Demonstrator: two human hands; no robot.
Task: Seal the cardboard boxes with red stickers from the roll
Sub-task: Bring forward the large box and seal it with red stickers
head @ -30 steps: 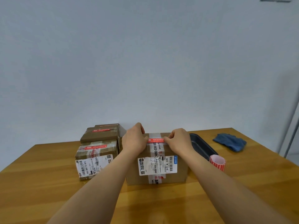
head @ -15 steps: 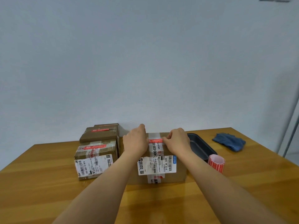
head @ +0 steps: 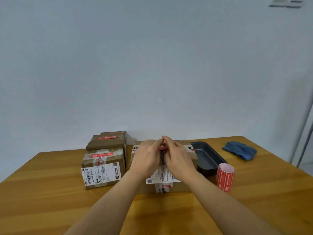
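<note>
Brown cardboard box, white-labelled, red sticker mostly hidden.

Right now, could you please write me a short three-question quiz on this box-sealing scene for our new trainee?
1. True or false: the sticker roll stands on the table to the right of the middle box.
2. Multiple choice: what lies at the table's far right? A) a blue cloth B) scissors C) a mug
3. Fill in: the left hand and right hand meet over the ___ of the middle box, where a bit of its red sticker shows between them.

Key: 1 true; 2 A; 3 top. For background: the two boxes on the left already carry red stickers, and a dark tray sits behind the roll.
</note>
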